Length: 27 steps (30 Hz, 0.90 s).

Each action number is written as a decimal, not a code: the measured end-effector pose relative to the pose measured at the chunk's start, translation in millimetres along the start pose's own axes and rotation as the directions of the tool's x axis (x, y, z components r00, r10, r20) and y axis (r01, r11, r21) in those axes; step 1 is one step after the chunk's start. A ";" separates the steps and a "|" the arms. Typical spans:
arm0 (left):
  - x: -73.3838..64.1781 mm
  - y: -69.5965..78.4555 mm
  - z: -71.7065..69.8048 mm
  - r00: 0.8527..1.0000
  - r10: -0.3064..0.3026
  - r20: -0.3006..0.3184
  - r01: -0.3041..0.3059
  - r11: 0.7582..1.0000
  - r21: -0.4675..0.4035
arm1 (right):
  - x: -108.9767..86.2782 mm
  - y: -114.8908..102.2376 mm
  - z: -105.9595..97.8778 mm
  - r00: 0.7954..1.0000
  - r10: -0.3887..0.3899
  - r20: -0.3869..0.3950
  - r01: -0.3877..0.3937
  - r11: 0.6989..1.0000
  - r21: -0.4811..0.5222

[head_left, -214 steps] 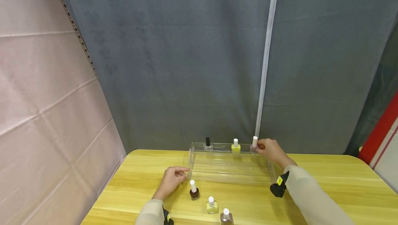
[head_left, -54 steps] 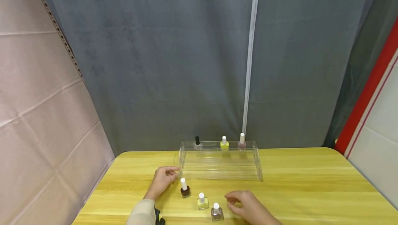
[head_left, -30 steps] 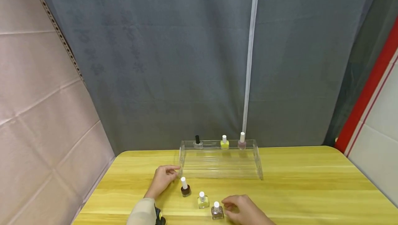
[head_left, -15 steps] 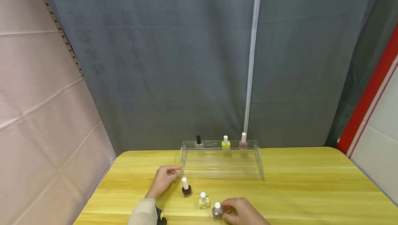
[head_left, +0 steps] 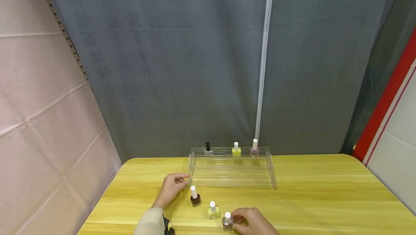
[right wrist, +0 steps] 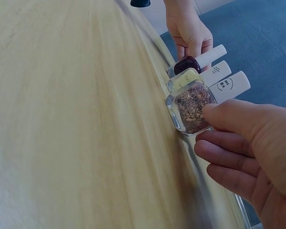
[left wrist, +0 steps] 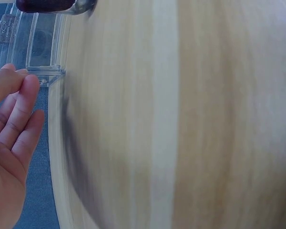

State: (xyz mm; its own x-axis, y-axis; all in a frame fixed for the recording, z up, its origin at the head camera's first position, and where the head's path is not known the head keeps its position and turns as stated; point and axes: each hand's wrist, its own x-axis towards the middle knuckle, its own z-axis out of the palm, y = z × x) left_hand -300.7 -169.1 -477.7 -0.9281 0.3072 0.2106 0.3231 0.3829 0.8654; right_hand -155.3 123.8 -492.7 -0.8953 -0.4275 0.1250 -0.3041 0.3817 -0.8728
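On the wooden table (head_left: pixel 312 199), the clear rack (head_left: pixel 232 184) lies with its long axis running left to right, and the glitter bottle (head_left: pixel 227 224) stands upright on the person's side of it, well apart from its front edge and a little left of its middle. The right hand (head_left: pixel 255 222) is at this bottle's right side and pinches it: the thumb lies over the glass below the white cap, and the index finger seems hidden behind, while the other fingers curve loosely below. So the rack lies straight beyond the held bottle, across the bottle's own upright axis, and the right hand is much the nearer one to it. The left hand (head_left: pixel 172 188) is at the rack's left end, fingers loosely stretched, the tips touching the clear wall; how firmly they press cannot be told. In front of the rack's left end stands the dark bottle (head_left: pixel 195 199), with the pale yellow bottle (head_left: pixel 213 212) between it and the glitter one. Along the rack's back step stand, left to right, a black-capped bottle (head_left: pixel 208 151), a bright yellow bottle (head_left: pixel 236 151) and a mauve bottle (head_left: pixel 254 152)
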 end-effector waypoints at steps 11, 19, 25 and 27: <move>-12.9 38.1 -2.2 1.000 0.013 0.013 -0.014 1.000 0.017 | -1.0 -1.3 -0.1 1.000 0.023 -0.002 -0.022 1.000 0.019; -1.4 3.6 1.6 1.000 -0.005 -0.015 0.005 1.000 0.010 | -3.9 -4.9 0.1 0.996 0.083 -0.013 -0.082 0.994 0.068; -1.8 4.2 0.7 1.000 -0.001 -0.009 0.001 1.000 0.004 | -3.3 -4.0 -4.3 0.998 0.055 -0.022 -0.054 0.998 0.040; -5.1 14.2 -0.5 1.000 0.006 -0.004 -0.006 1.000 0.008 | -4.8 -4.9 -5.0 0.996 0.090 -0.017 -0.089 0.994 0.070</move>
State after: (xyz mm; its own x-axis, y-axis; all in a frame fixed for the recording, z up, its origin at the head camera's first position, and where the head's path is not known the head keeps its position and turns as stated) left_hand -291.6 -165.6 -466.3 -0.9268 0.3060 0.2178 0.3303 0.3881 0.8604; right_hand -151.1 128.1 -486.7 -0.9247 -0.3770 0.0538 -0.1998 0.3601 -0.9113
